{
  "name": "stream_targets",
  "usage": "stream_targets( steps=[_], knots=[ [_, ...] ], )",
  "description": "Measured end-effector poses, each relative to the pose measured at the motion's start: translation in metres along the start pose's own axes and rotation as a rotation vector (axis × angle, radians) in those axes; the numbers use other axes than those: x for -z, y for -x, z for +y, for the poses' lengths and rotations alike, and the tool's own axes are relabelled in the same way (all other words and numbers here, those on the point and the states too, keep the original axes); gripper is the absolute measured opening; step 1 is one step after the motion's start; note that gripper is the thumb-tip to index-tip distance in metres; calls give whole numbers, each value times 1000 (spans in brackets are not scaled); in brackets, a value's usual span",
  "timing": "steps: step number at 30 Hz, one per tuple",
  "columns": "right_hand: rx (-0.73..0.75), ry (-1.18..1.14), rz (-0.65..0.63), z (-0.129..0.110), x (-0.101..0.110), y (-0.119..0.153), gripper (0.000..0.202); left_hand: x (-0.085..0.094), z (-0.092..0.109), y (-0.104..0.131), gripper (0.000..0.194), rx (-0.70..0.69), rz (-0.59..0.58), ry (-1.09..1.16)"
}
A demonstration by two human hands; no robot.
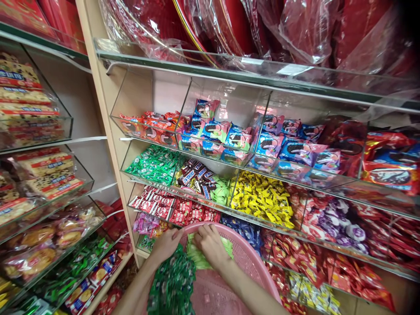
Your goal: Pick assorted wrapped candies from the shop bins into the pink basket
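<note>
A pink plastic basket (262, 271) is at the bottom centre, below the shelf bins. Dark green wrapped candies (172, 282) lie in a heap at its left side, and light green packets (201, 258) lie near its far rim. My left hand (169, 241) is at the basket's far left rim with its fingers pressed together; what they hold, if anything, is hidden. Over the light green packets is my right hand (210, 243), its fingers curled down onto them. Whether a packet is gripped in it is too small to tell.
Clear bins hold yellow candies (262, 199), Snickers bars (197, 177), green candies (154, 164) and blue cookie packs (213, 129). A wooden upright (105, 109) separates them from the left shelves with wrapped pastries (49, 173). Red plastic-wrapped items (229, 26) sit on top.
</note>
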State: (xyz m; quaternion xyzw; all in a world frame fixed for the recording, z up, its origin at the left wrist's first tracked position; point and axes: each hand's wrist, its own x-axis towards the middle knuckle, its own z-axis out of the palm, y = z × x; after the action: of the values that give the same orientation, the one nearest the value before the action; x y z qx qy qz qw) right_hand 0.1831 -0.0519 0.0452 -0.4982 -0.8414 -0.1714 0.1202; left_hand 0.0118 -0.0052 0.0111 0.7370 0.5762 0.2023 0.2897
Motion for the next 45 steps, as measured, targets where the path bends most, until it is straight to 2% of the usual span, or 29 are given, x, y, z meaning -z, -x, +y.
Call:
stream_targets(
  steps=[3,6,8,10,13,17,20,25,35,38,45],
  knots=[
    [12,-35,91,1,36,-7,21,-1,-3,-1,48,-5,5,-1],
    [9,-12,159,16,80,-24,21,-1,-4,-1,47,-10,15,-1],
    [-53,73,155,35,103,-40,17,0,-3,0,47,-9,12,-1],
    [-93,188,76,57,117,-57,13,1,-2,1,48,-6,10,-2],
    [-47,284,-103,83,120,-77,17,1,-1,2,48,-6,15,4],
    [-70,325,-315,91,113,-88,22,1,-5,2,47,0,29,13],
    [-103,348,-382,87,110,-91,22,1,-9,2,48,16,42,9],
    [-124,357,-408,86,105,-92,19,3,-8,3,48,20,42,25],
    [-67,387,-181,92,102,-85,18,7,-4,8,44,55,29,50],
    [-53,394,-104,91,112,-82,17,7,-4,9,46,47,27,41],
    [-56,374,113,77,150,-64,19,7,-1,9,49,27,14,-3]
  ],
)
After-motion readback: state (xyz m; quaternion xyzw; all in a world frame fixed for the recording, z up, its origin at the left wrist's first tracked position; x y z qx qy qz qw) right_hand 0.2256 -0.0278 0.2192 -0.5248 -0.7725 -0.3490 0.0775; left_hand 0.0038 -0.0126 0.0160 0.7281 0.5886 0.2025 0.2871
